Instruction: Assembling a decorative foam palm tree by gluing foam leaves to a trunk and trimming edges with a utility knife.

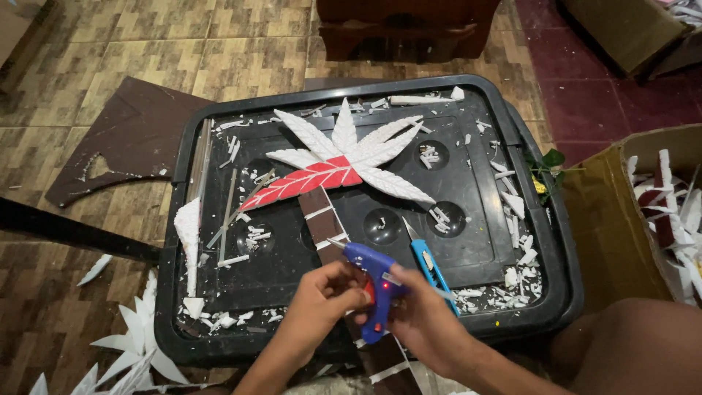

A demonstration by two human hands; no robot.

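Item: blue glue gun (374, 287), which we gripped in both left hand (324, 300) and right hand (424, 316) above the black lid (365, 212). Step: gluing the foam palm (342, 162); next needs nozzle aimed at brown trunk (322, 223). Cutter (430, 265) beside.

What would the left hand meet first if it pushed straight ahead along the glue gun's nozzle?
Likely the brown strip under the left hand's glue gun nozzle, then the red leaf; depth is unclear.

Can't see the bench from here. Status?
Left hand and right hand both on blue glue gun. Nozzle by brown trunk. Blue cutter alongside.
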